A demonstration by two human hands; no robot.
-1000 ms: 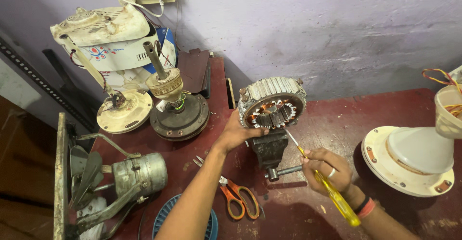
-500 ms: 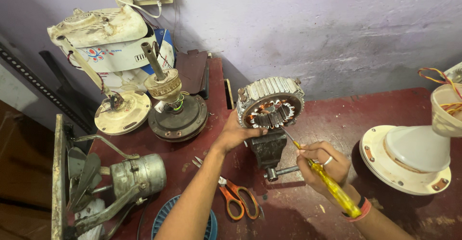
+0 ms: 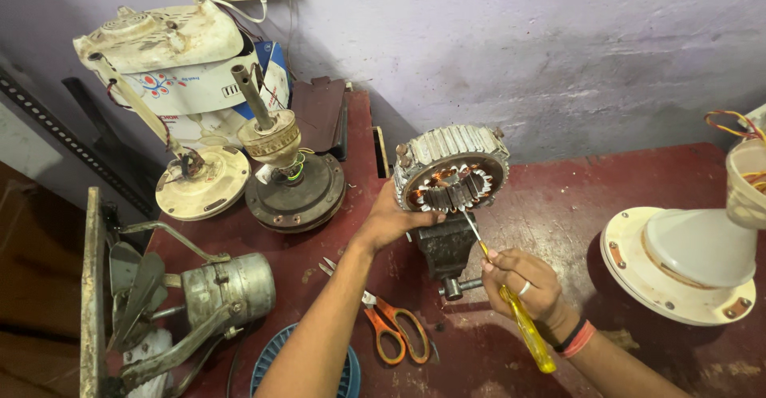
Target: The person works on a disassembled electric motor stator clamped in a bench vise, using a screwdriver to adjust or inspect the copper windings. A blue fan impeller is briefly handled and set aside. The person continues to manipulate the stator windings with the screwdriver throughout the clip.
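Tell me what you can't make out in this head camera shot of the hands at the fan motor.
- Screwdriver tip: too small against the stator slots.
- Vise jaws: hidden by the left hand and stator.
- White fan housing: cut off at the right edge.
- Blue grille: cut off at the bottom edge.

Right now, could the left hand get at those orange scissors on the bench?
Probably yes. The orange scissors lie in the open on the red bench, just below the left hand, with nothing on them. But that hand is gripping the motor stator and would have to let go.
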